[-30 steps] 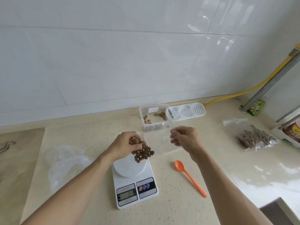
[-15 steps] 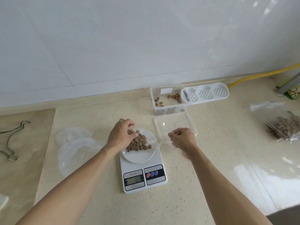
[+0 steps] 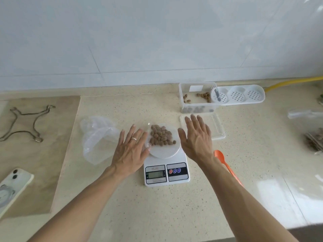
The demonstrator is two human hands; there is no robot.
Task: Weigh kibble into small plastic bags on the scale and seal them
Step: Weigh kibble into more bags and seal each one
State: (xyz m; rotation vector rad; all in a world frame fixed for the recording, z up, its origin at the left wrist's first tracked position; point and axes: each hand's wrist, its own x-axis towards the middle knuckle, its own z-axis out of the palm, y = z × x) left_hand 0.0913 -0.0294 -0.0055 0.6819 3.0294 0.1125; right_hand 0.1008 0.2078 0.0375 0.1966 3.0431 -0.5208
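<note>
A bag of kibble lay on the scale near the table's middle, between both grips. The left hand and right hand flanked it, fingers straight, holding nothing.

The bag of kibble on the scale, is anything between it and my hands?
Nothing visible. The bag of kibble lies on the scale, with the left hand open just to its left and the right hand open just to its right, no object in either gap.
</note>
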